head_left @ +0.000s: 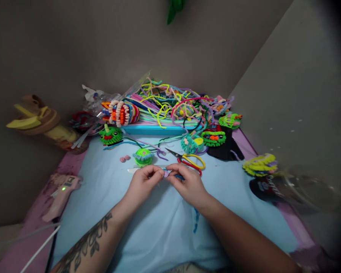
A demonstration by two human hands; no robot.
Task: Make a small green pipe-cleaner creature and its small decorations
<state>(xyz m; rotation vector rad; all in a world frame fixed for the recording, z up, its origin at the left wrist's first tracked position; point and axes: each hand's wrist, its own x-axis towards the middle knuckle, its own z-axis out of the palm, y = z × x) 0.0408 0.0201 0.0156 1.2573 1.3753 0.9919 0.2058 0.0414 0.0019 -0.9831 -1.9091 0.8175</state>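
Observation:
My left hand [146, 182] and my right hand [190, 183] meet over the blue cloth, fingertips pinched on a small lilac piece [166, 173] that looks like coiled pipe cleaner. Most of the piece is hidden by my fingers. A blue pipe cleaner [196, 220] hangs below my right wrist. Just beyond my left hand sits a green fuzzy ball [143, 156] with a blue band. Scissors [191, 159] with yellow and red handles lie open-bladed past my right hand. Two small pink balls [125, 158] rest to the left.
A blue tray [161, 131] heaped with pipe cleaners [170, 102] stands at the back. Fuzzy figures surround it, including a green one [110, 135] and a red-striped one [121, 113]. A pink glue gun [63, 197] lies left, a dark cup [268, 187] right.

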